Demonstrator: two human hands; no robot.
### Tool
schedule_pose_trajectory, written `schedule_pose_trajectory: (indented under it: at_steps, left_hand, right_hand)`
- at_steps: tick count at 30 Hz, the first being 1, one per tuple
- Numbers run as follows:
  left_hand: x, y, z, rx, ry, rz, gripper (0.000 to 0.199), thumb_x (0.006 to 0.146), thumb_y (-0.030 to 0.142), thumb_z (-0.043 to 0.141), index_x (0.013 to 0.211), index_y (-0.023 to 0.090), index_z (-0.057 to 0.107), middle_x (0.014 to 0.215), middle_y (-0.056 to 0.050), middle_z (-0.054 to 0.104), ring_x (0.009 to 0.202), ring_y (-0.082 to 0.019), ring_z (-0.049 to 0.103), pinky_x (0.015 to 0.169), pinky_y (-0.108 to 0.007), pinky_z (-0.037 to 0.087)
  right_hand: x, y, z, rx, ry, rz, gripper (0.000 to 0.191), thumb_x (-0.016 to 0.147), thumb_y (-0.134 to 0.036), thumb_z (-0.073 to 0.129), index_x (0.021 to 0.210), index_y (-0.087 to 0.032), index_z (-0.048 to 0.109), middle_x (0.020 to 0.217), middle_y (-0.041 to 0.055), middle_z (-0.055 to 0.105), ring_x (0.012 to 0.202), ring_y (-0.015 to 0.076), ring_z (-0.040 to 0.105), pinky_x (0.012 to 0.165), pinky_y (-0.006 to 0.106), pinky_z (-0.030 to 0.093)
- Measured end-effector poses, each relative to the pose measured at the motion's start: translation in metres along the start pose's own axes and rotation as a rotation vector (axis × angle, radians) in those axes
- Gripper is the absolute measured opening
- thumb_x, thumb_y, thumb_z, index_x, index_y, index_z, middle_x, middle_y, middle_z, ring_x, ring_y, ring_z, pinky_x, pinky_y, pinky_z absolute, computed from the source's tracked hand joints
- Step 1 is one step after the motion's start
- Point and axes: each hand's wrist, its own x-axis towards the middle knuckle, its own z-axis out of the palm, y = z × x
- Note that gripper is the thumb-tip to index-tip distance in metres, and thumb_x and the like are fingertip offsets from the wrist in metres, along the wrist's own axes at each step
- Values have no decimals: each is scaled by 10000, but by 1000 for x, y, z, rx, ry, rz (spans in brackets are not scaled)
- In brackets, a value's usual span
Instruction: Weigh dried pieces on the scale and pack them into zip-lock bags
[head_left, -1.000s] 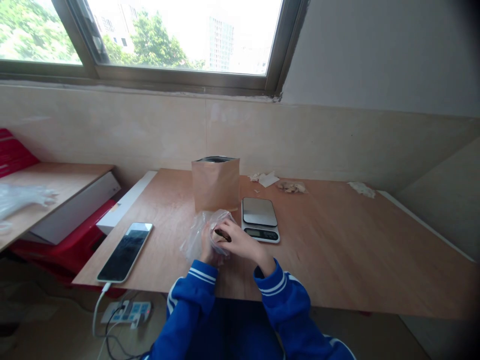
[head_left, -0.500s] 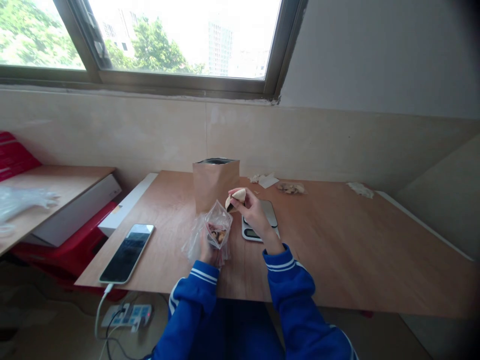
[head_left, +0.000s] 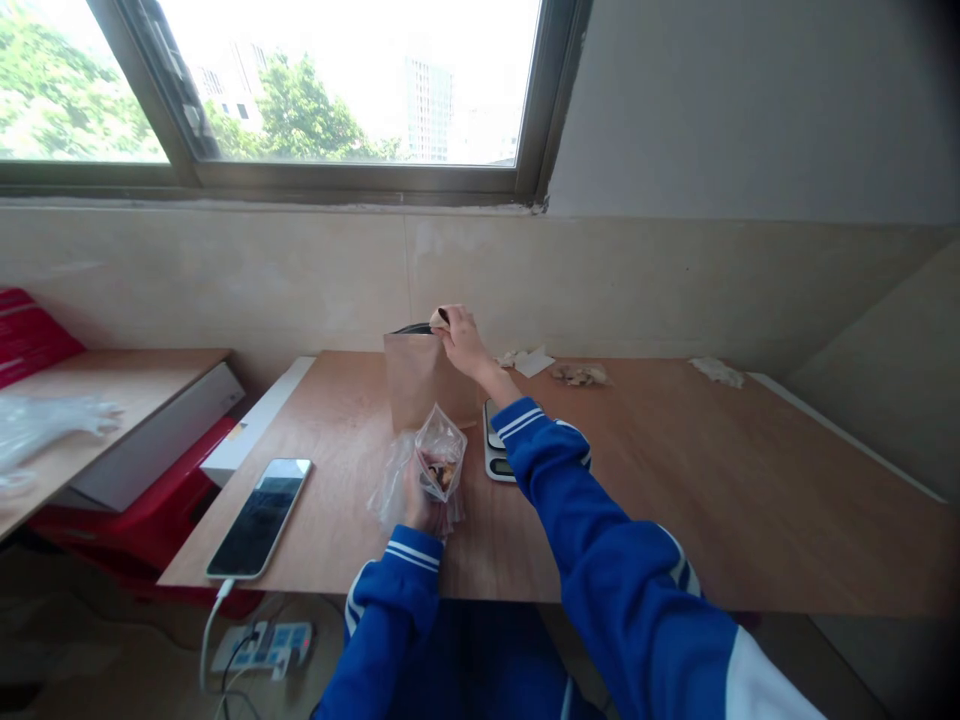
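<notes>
My left hand [head_left: 420,507] is wrapped round a clear plastic bag [head_left: 441,432], its mouth spread open and facing up. Small brown and dark pieces [head_left: 441,472] lie inside that bag. A cream-coloured curved piece with a dark hollow [head_left: 438,319] is pinched in my right hand [head_left: 463,343]; its exact kind I cannot make out. That hand is at the top right rim of a brown kraft paper bag [head_left: 421,380], which stands upright with its top open. What the kraft bag holds is hidden.
Partly under my right forearm lies a white kitchen scale [head_left: 497,455]. Behind it are white paper [head_left: 534,361] and a clear packet of brown pieces [head_left: 581,375]. A phone [head_left: 260,520] charges by cable at the left edge. Crumpled white material [head_left: 716,372] lies far right.
My right hand has moved up and away from the plastic bag's mouth to the kraft bag's rim, still carrying the cream-coloured piece. My left hand stays on the plastic bag.
</notes>
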Motion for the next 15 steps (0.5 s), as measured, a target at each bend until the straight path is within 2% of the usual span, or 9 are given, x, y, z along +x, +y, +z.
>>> schedule_pose_trajectory:
  at_steps: [3,6,10,15]
  left_hand:
    - [2,-2,-1,23,-6,13,291,661,388,745,764,191,558,622,-1,654,577,-167,639,621,-300,521]
    - [2,-2,-1,33,2,24,305,661,404,748,750,186,555,617,-10,650,569,-169,635,603,-298,513]
    - [1,-3,-1,34,-5,64,328,678,436,747,770,191,549,631,-2,642,571,-162,630,608,-293,503]
    - [5,-4,-4,64,-21,49,360,646,450,767,779,187,562,623,0,638,582,-161,624,628,-295,499]
  right_hand:
    - [-14,0,5,-100,-25,38,267,967,-266,391,1200,-174,485,1244,172,525,1161,302,464,1003,461,367]
    - [-16,-4,3,-158,-37,51,290,983,-311,374,1221,-175,470,1262,183,538,1157,320,483,986,478,360]
    - [-11,-5,2,-170,-44,63,339,990,-344,380,1267,-154,425,1184,179,617,1109,323,545,967,472,356]
    - [-15,-1,5,-181,-50,17,363,1004,-318,341,1320,-144,382,1124,160,669,1073,314,572,962,438,348]
